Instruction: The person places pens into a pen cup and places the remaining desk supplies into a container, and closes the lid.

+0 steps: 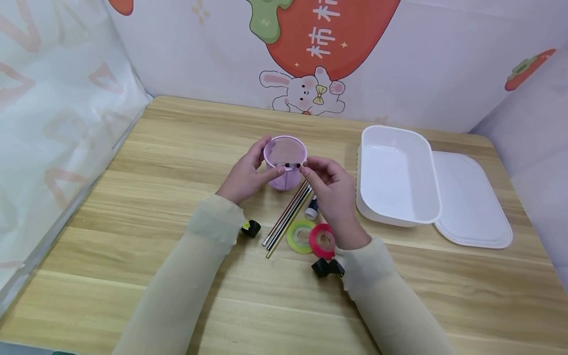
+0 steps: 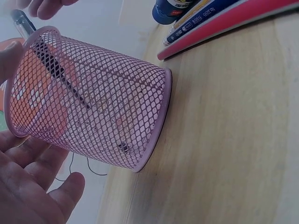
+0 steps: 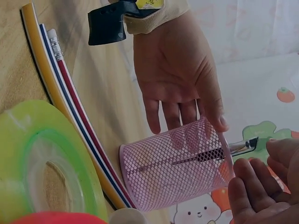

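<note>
A pink mesh pen cup (image 1: 284,181) stands on the wooden table in front of me. My left hand (image 1: 245,173) holds it from the left, thumb at the rim and fingers around the far side. Inside the cup leans a pen (image 3: 212,154), its clear-and-black capped end (image 2: 22,23) sticking out past the rim. My right hand (image 1: 332,185) is at the cup's right side, fingers loosely bent near the rim. A small gap shows between its thumb and the pen's end in the right wrist view.
Several pencils (image 1: 287,217) lie in front of the cup, beside a glue stick (image 1: 312,207). Nearer me are a yellow-green tape roll (image 1: 293,240) and a red tape roll (image 1: 316,240). A white box (image 1: 397,218) and its lid (image 1: 477,202) sit on the right.
</note>
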Demonstrator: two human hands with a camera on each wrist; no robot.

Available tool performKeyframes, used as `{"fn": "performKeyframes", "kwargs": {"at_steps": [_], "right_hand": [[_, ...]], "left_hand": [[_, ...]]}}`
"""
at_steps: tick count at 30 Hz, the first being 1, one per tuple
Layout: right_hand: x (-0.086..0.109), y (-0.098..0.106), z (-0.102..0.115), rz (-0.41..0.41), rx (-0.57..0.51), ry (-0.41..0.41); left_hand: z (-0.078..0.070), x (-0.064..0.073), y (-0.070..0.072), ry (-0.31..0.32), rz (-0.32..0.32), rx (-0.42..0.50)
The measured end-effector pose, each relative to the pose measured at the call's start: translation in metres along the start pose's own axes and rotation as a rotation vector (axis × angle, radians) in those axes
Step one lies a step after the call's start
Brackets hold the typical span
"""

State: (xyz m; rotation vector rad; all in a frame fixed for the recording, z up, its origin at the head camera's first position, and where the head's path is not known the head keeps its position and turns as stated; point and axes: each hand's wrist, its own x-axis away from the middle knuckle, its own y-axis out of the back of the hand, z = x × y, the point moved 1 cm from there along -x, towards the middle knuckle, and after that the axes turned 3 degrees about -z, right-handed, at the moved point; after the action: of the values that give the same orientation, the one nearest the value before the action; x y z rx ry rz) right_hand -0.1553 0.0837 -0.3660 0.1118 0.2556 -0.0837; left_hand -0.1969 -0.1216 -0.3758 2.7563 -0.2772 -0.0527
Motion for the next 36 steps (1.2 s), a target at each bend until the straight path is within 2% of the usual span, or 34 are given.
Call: {"fn": "performKeyframes", "kwargs": {"at_steps": [4,11,18,23,30,36], "right_hand": [[0.000,0.004,0.003,-0.013,0.006,0.009],[0.003,0.008,0.005,-0.011,0.061,-0.045],[0.005,0.011,0.007,0.010,0.106,-0.072],[0.005,0.012,0.005,0.055,0.134,-0.088],[0.006,0.011,0.001,0.144,0.114,-0.144],[0.009,0.008,0.000,0.190,0.171,-0.199]], "left_hand": [[0.001,0.000,0.000,0.002,0.005,0.005],[0.005,0.000,-0.001,0.008,0.002,0.008],[0.002,0.001,0.000,0.014,-0.003,-0.004],[0.001,0.001,0.000,0.010,-0.001,-0.002],[-0.001,0.001,-0.001,0.005,0.004,0.033],[-0.001,0.001,-0.001,-0.005,-0.003,0.013]]}}
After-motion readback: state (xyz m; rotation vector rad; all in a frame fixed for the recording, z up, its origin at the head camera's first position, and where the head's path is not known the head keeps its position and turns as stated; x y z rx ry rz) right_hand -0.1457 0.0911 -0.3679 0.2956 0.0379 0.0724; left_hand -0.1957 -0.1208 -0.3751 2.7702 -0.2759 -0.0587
